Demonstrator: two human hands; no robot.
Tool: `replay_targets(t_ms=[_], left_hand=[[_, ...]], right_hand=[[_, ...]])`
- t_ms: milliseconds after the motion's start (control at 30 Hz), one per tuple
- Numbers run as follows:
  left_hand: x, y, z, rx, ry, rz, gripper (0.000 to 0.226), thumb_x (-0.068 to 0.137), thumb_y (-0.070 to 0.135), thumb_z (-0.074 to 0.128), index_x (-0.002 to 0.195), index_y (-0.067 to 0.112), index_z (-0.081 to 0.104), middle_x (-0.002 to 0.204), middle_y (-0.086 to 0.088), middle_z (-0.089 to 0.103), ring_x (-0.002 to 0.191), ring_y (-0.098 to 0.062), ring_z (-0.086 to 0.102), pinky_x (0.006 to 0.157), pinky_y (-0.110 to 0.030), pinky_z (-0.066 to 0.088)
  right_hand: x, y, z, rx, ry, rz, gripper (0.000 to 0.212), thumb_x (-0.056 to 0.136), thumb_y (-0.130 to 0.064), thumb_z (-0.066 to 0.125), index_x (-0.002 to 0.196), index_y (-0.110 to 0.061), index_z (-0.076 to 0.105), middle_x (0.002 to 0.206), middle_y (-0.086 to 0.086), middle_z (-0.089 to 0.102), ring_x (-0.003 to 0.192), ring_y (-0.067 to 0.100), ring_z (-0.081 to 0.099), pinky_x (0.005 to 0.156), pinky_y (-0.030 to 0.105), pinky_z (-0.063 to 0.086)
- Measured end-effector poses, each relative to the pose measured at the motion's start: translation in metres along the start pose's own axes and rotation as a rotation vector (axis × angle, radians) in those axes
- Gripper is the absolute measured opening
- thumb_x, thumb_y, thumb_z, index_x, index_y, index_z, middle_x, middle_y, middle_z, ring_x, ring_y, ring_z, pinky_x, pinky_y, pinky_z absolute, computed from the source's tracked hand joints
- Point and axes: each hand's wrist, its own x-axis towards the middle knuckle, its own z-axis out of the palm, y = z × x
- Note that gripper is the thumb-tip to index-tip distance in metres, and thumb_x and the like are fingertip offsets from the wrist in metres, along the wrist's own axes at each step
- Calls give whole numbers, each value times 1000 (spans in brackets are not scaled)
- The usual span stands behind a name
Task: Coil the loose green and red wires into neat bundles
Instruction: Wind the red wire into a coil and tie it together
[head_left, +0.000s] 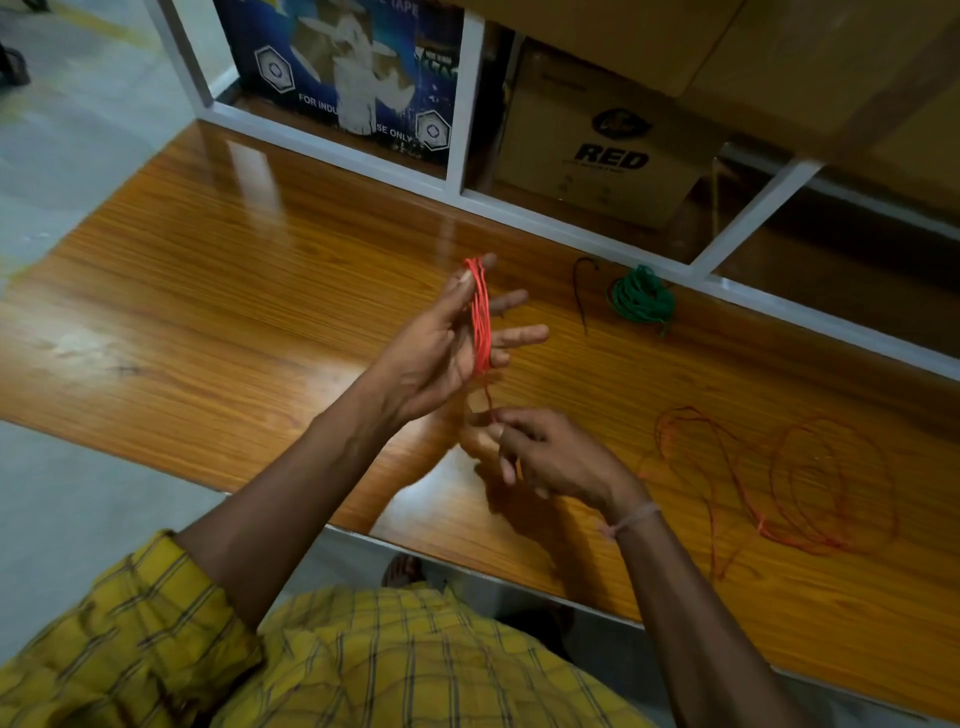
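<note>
My left hand (441, 343) is raised over the wooden table (234, 291), fingers spread, with several turns of red wire (480, 317) wound around them. A strand runs down from that coil to my right hand (545, 457), which pinches it just below. The rest of the red wire (810, 483) lies in loose loops on the table to the right. A green wire (641, 296) sits as a wound bundle near the table's far edge.
A short black wire piece (581, 296) lies left of the green bundle. A white shelf frame (467, 104) stands behind the table, holding a blue printed box (358, 78) and a cardboard box marked RED (613, 156). Grey floor lies to the left.
</note>
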Motion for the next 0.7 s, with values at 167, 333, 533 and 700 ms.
replay_targets(t_ms=[167, 333, 533, 700], left_hand=[[6, -1, -12, 802, 212, 137, 51, 116, 39, 36, 164, 34, 20, 168, -12, 29, 106, -32, 79, 87, -46, 67], [-11, -4, -15, 1255, 78, 75, 46, 115, 40, 37, 159, 29, 29, 133, -10, 59, 86, -16, 77, 73, -44, 62], [-30, -5, -2, 912, -70, -196, 39, 116, 39, 36, 153, 31, 37, 134, -10, 69, 65, -27, 63, 51, -31, 40], [-34, -11, -1, 687, -219, -235, 47, 112, 42, 29, 155, 23, 33, 133, -28, 67, 56, -20, 60, 45, -25, 36]], right_hand=[[-30, -30, -19, -204, -127, -30, 20, 107, -26, 59, 124, -24, 69, 68, 8, 71, 48, 16, 54, 42, 24, 41], [-45, -52, -69, 32, -67, -268, 13, 97, -22, 72, 103, -10, 75, 72, 2, 61, 57, 11, 50, 50, 21, 39], [-22, -42, -105, 271, 69, -366, 17, 103, -21, 63, 101, -5, 69, 59, 3, 39, 45, 11, 29, 44, 33, 19], [14, -23, -104, 248, 340, -282, 19, 106, -27, 61, 94, -14, 67, 64, 2, 39, 47, 13, 29, 41, 26, 24]])
